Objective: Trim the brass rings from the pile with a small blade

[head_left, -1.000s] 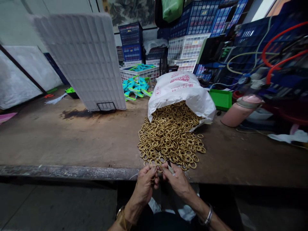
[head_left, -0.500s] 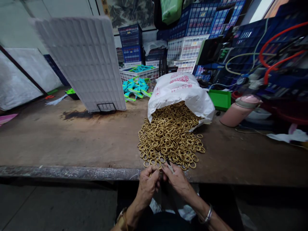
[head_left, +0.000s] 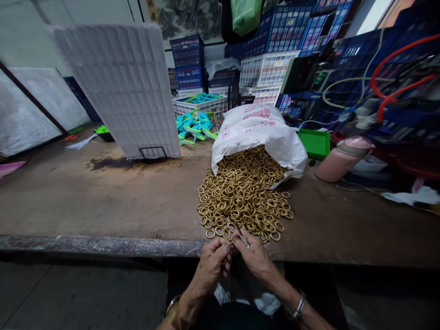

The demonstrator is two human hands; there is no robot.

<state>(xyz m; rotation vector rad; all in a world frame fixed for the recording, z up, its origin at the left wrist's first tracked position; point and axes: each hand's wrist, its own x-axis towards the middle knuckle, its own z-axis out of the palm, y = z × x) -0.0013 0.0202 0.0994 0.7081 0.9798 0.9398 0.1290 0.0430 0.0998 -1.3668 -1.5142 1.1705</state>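
Both hands meet at the table's front edge, just before a pile of gold-coloured rings (head_left: 240, 201). My left hand (head_left: 211, 266) is closed, thumb pressed to the forefinger; its fingers hide most of what seems to be one gold ring. A small knife (head_left: 244, 239) with a pale shaft and dark tip sticks up from my right hand (head_left: 256, 259), whose fingers are closed round it. The fingertips of the two hands nearly touch. Behind the pile a white sack (head_left: 254, 126) with red print lies on its side, rings spilling from its mouth.
A white ribbed panel (head_left: 120, 87) stands on the wooden table (head_left: 103, 197) at left. Turquoise and green parts (head_left: 195, 126) lie behind the sack. To the right are a green tray (head_left: 313, 143), a pink bottle (head_left: 340, 158) and red hose (head_left: 388, 98). Crates (head_left: 266, 68) are stacked behind.
The fingers of both hands have shifted slightly, and the knife's tip sits a little lower. The gold edge seen earlier in my left hand is now mostly covered. Pile and sack are unchanged.
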